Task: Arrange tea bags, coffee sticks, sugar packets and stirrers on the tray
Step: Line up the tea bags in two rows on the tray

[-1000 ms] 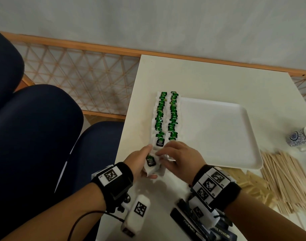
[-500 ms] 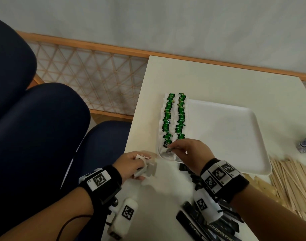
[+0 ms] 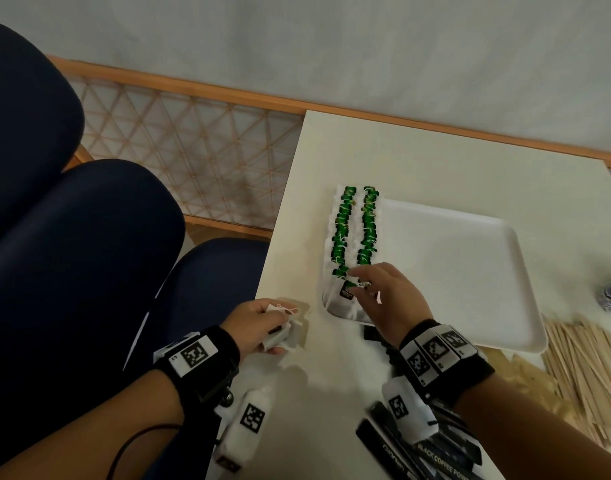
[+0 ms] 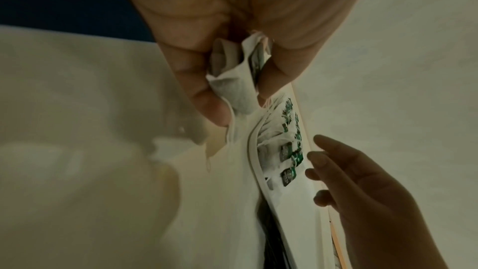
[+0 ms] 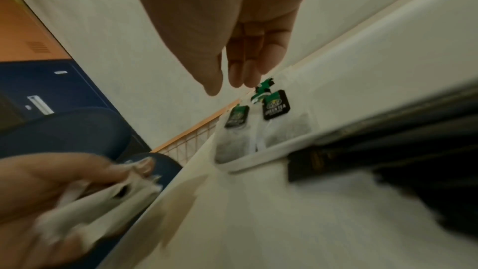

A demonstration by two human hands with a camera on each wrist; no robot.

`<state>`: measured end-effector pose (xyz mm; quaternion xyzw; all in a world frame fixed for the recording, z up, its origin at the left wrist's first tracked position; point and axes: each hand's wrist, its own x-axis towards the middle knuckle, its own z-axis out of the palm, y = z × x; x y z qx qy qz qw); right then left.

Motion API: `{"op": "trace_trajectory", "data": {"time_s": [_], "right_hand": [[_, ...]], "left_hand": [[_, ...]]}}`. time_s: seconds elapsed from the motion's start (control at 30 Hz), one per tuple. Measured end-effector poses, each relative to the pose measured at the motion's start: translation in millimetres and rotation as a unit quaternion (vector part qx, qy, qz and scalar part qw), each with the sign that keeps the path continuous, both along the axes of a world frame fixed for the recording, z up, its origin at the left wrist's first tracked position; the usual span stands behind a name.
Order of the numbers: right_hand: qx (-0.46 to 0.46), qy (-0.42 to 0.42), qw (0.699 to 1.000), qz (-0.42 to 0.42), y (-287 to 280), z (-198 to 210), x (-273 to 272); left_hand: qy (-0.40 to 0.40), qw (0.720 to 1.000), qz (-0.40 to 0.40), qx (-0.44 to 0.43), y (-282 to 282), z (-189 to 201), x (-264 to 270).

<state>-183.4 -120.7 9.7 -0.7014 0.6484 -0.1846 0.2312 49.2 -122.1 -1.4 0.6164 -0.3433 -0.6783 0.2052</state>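
Thin, crinkled paper tea bags [image 3: 347, 237] are lying on a smooth matt white tray [image 3: 463, 271], beside pale bare-wood stirrers [image 3: 584, 368].

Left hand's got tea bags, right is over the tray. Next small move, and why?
Probably the right hand takes one tea bag from the left hand's bunch of tea bags and lays it at the near end of a row on the tray. The right hand holds nothing; the left still grips several.

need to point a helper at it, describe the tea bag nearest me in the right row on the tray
Find the white tray on the table; two rows of green-tagged tea bags run along its left edge. The nearest tea bag in the right row lies at the tray's near rim, its dark tag reading GREEN TEA fully uncovered.
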Motion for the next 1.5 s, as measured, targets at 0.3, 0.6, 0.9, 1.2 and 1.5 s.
{"op": "trace_trajectory", "data": {"time_s": [0.3,0.6,0.9,1.2,1.5], "right_hand": [[0.09,0.111,0.984,0.105,26.5,-10.6,13.3],[0.097,0.172,0.972,0.125,15.1,-8.5,20.9],[0.089,0.114,0.985,0.094,26.0,-16.4,-4.5],[0.095,0.092,0.988,0.078,25.8,-15.4,-8.4],[0.093,0.091,0.988,0.081,29.7,-17.3,-12.4]], "left_hand": [[0.017,1.0,-0.009,0.0,3.5,2.7,-12.7],[0.029,0.999,-0.018,0.001,-0.2,4.2,-19.9],[0.044,0.999,-0.026,0.002,2.4,6.8,-30.2],[0.066,0.997,-0.024,0.013,1.8,7.0,-40.8],[0.064,0.997,-0.033,0.018,3.8,4.2,-45.4]]}}
